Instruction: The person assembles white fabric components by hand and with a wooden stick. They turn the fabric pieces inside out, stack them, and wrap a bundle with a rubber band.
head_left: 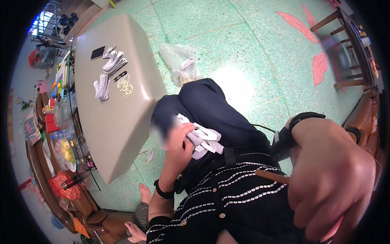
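My left hand (178,142) rests over my lap, its fingers curled round some flat white strips. More of these white strips (209,136) lie in a loose heap on my dark trousers beside it. Raised close to the camera at the right, my right hand (333,175) is closed in a fist round a thin brown stick (271,175), whose end sticks out to the left. On the beige padded bench (122,134) lie bundles of similar white strips (114,63), black thread snips (120,76) and a tangle of pale yellow bands (125,85).
A dark phone (98,53) lies on the bench. A clear plastic bag (176,61) with white pieces sits on the green floor. Another person's bare foot (145,193) shows at lower left, near a brown sofa. A glass table with fruit (66,150) stands left; a wooden rack (345,44) stands far right.
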The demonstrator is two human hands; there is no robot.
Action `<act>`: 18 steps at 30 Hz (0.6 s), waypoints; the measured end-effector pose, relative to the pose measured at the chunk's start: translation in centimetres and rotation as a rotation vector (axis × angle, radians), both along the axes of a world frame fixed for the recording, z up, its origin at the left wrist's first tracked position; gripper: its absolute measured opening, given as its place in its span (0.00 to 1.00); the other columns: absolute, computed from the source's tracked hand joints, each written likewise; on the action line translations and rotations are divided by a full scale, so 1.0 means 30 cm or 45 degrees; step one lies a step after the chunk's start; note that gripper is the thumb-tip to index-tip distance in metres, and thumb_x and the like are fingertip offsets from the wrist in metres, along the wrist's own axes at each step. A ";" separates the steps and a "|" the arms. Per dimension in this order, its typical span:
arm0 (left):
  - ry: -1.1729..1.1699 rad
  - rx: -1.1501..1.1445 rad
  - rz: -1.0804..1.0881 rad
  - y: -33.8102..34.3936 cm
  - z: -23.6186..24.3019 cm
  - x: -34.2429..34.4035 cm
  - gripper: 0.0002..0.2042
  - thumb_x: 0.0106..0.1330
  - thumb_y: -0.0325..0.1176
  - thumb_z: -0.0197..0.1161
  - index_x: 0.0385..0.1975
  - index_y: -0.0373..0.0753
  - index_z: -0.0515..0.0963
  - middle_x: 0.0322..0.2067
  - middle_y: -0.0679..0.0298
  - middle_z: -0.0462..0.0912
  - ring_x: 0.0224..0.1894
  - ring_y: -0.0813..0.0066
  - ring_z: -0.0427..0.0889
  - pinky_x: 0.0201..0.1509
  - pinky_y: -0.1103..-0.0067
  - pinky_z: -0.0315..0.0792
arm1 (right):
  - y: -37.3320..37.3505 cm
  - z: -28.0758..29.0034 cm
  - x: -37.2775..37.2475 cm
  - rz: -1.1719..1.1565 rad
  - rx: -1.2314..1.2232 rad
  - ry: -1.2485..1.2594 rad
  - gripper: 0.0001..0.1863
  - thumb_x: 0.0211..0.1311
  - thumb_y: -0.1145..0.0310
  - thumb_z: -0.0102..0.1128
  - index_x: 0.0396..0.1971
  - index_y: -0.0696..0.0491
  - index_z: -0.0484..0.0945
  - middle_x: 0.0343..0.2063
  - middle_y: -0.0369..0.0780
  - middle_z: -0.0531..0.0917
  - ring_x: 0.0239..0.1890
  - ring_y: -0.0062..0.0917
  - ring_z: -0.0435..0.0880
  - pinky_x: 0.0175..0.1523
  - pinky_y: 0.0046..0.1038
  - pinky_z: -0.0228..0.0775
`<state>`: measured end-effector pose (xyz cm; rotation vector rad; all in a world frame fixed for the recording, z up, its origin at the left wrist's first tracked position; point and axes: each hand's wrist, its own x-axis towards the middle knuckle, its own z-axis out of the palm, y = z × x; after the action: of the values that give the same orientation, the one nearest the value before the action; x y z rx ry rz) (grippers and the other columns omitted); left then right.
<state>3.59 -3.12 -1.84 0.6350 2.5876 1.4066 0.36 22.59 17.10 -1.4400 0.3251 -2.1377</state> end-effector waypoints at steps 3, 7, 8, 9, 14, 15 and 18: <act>0.147 -0.023 -0.005 0.022 0.012 -0.028 0.16 0.50 0.15 0.51 0.40 0.33 0.75 0.42 0.54 0.78 0.46 0.57 0.76 0.52 0.70 0.69 | 0.019 0.004 0.014 -0.015 -0.033 -0.004 0.09 0.59 0.77 0.53 0.34 0.70 0.74 0.17 0.48 0.72 0.12 0.28 0.65 0.16 0.23 0.55; 0.128 -0.010 0.067 0.030 0.039 -0.035 0.15 0.50 0.14 0.50 0.38 0.31 0.75 0.42 0.54 0.79 0.48 0.61 0.77 0.55 0.74 0.68 | 0.040 0.008 0.029 -0.032 -0.094 -0.014 0.09 0.59 0.77 0.52 0.32 0.70 0.73 0.15 0.48 0.72 0.10 0.27 0.64 0.14 0.22 0.55; 0.127 -0.002 0.077 0.033 0.050 -0.036 0.16 0.49 0.14 0.49 0.38 0.31 0.75 0.42 0.54 0.79 0.48 0.61 0.77 0.55 0.74 0.68 | 0.044 0.010 0.031 -0.035 -0.112 -0.021 0.09 0.59 0.78 0.52 0.32 0.70 0.73 0.15 0.48 0.72 0.10 0.27 0.64 0.13 0.22 0.54; 0.126 0.007 0.086 0.036 0.056 -0.039 0.16 0.49 0.13 0.49 0.38 0.31 0.75 0.41 0.54 0.79 0.49 0.61 0.77 0.55 0.74 0.68 | 0.045 0.011 0.035 -0.043 -0.135 -0.030 0.08 0.59 0.78 0.52 0.31 0.70 0.73 0.14 0.48 0.72 0.09 0.27 0.64 0.13 0.22 0.54; 0.042 0.121 0.098 0.040 0.038 -0.057 0.20 0.48 0.12 0.45 0.41 0.30 0.75 0.45 0.54 0.77 0.51 0.62 0.76 0.55 0.73 0.70 | 0.084 -0.055 0.068 -0.191 -0.378 -0.226 0.08 0.58 0.78 0.51 0.30 0.70 0.73 0.12 0.47 0.72 0.07 0.26 0.63 0.11 0.22 0.54; 0.013 0.173 0.118 0.039 0.026 -0.058 0.20 0.48 0.12 0.45 0.42 0.31 0.75 0.45 0.54 0.77 0.51 0.62 0.76 0.54 0.73 0.70 | 0.094 -0.122 0.089 -0.346 -0.488 -0.395 0.07 0.58 0.77 0.53 0.29 0.68 0.73 0.12 0.46 0.72 0.07 0.25 0.64 0.11 0.22 0.55; -0.212 0.443 0.198 0.055 0.011 -0.054 0.23 0.50 0.10 0.42 0.48 0.28 0.71 0.51 0.53 0.73 0.56 0.64 0.73 0.60 0.73 0.67 | 0.141 -0.270 0.065 -0.793 -0.379 -0.722 0.06 0.55 0.75 0.56 0.30 0.62 0.74 0.16 0.41 0.73 0.13 0.23 0.68 0.17 0.22 0.60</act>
<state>1.98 -1.46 -1.51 0.3393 2.3262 1.8937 2.31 26.82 9.01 -0.8597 0.2633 -3.0943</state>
